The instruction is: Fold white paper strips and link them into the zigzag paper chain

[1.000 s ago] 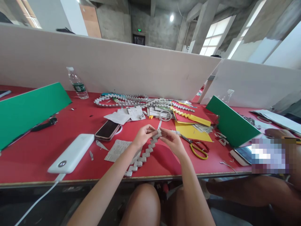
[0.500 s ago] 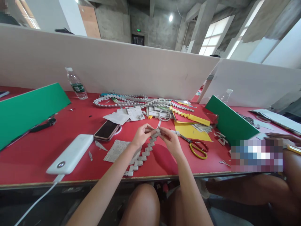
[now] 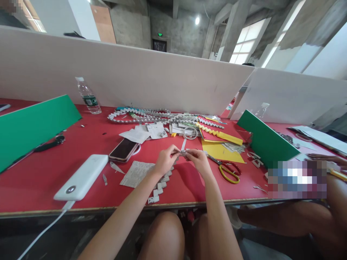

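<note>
A zigzag chain of folded grey printed paper (image 3: 162, 185) trails over the red table from between my hands to the front edge. My left hand (image 3: 167, 159) pinches its upper end with thumb and fingertips, and the forearm covers part of the chain. From the other side my right hand (image 3: 198, 161) closes its fingertips on the same end. Just beyond the fingers lies a pale paper strip (image 3: 183, 144); whether it joins the chain I cannot tell. Scissors (image 3: 229, 173) with red and yellow handles rest right of my right hand.
Longer zigzag chains (image 3: 141, 117) lie at the back, beside a yellow one (image 3: 217, 134). To the left are a phone (image 3: 124, 149), a white power bank (image 3: 81, 177) and a water bottle (image 3: 89, 99). Green boards (image 3: 265, 139) flank the area. A co-worker's hand (image 3: 328, 158) is far right.
Both hands have turned the chain's upper end and brought it slightly down, so it is flatter between the fingertips. My left hand now hides more of the chain.
</note>
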The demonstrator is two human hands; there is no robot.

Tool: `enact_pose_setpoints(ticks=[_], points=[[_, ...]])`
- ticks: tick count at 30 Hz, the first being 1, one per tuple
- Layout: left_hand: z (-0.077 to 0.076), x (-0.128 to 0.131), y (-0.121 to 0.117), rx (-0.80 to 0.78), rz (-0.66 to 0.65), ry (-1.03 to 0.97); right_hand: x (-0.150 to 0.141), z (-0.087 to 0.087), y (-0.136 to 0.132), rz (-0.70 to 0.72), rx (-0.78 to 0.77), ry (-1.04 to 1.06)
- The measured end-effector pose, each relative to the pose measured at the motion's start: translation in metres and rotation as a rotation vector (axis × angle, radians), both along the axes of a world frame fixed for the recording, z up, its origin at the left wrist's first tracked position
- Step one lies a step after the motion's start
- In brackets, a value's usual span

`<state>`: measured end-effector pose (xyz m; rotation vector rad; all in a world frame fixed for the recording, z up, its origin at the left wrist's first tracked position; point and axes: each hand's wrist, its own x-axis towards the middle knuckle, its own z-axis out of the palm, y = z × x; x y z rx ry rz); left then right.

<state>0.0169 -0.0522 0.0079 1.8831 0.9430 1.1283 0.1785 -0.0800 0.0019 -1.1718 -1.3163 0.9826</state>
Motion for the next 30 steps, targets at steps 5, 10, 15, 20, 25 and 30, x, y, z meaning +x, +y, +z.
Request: enact_pose_setpoints(ticks=[5,10,15,20,25,30], points=[[-0.002,0.000,-0.001,0.095,0.004,0.073,0.000,0.003,-0.002,0.006,0.048,-0.201],[-0.001,0.002,0.000,-0.036,-0.029,-0.021,-0.004,0.005,-0.004,-0.066,0.099,-0.290],[0.003,0.004,-0.001,-0.113,-0.102,-0.105,-0.004,0.003,-0.003,-0.109,0.100,-0.276],[0.006,0.004,-0.003,-0.160,-0.069,-0.188,-0.005,0.006,-0.005,-0.106,0.103,-0.189],[0.008,0.002,0.001,-0.243,-0.007,-0.269,-0.008,0.013,-0.011,-0.061,0.133,-0.052],[0.012,0.000,0.004,-0.399,-0.076,-0.311,-0.006,0.012,-0.012,-0.052,0.201,-0.096]])
